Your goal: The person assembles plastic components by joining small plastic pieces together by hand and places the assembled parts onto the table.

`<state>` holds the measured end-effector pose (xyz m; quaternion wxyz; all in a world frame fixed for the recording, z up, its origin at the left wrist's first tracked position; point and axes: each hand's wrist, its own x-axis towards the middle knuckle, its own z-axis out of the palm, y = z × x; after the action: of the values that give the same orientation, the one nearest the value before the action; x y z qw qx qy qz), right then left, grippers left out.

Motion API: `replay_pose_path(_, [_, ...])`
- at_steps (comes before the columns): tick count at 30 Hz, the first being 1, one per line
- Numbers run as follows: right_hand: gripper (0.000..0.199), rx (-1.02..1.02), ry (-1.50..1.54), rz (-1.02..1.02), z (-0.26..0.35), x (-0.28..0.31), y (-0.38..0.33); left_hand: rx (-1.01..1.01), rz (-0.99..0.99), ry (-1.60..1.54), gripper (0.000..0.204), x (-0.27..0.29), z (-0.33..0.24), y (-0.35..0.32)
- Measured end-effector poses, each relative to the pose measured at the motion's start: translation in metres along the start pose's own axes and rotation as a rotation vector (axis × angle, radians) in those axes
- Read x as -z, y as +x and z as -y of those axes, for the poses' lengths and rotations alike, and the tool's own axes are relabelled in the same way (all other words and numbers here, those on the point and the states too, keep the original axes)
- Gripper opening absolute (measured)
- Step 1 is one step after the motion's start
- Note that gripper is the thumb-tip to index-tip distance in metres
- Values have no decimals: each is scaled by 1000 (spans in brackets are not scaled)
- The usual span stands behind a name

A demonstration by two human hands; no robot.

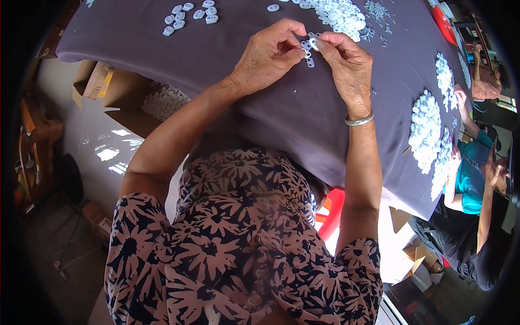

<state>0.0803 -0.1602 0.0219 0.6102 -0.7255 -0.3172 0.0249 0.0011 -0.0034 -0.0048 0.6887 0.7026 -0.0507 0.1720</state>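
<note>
An open cardboard box (pixel 123 86) holds loose, small white pieces (pixel 164 102). The left hand (pixel 266 53) pinches a white plastic part (pixel 310 62) above the purplish-grey tablecloth (pixel 135 43); just beside, the right hand (pixel 348 65) grips a white oval piece (pixel 313 44) between thumb and forefinger. Farther right, another open carton's (pixel 418 253) contents are unclear.

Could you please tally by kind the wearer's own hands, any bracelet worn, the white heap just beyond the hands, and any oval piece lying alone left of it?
Own hands, left hand and right hand: 2
Silvery bracelet: 1
White heap: 1
Lone oval white piece: 1
Total: 5
</note>
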Motion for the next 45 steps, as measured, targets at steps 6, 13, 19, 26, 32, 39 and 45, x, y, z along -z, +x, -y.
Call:
replay_pose_path(6, [9,19,-29,3,0,0,0,9,8,28,27,0,0,0])
replay_pose_path(13, [9,20,-30,38,1,0,0,-2,6,33,27,1,-1,0])
replay_pose_path(19, [9,20,-2,54,0,0,0,2,7,33,28,0,-2,-1])
replay_pose_path(26, [13,42,-87,88,7,1,-2,-5,9,-2,28,1,0,0])
replay_pose_path(32, [9,40,-98,146,6,-1,-4,15,48,16,34,3,-3,-1])
replay_pose_path(39, [16,22,-43,153,3,-3,-6,67,24,-59,31,4,-11,-1])
replay_pose_path(45, [28,78,-159,162,9,-4,-8,166,20,-227,30,7,-11,-1])
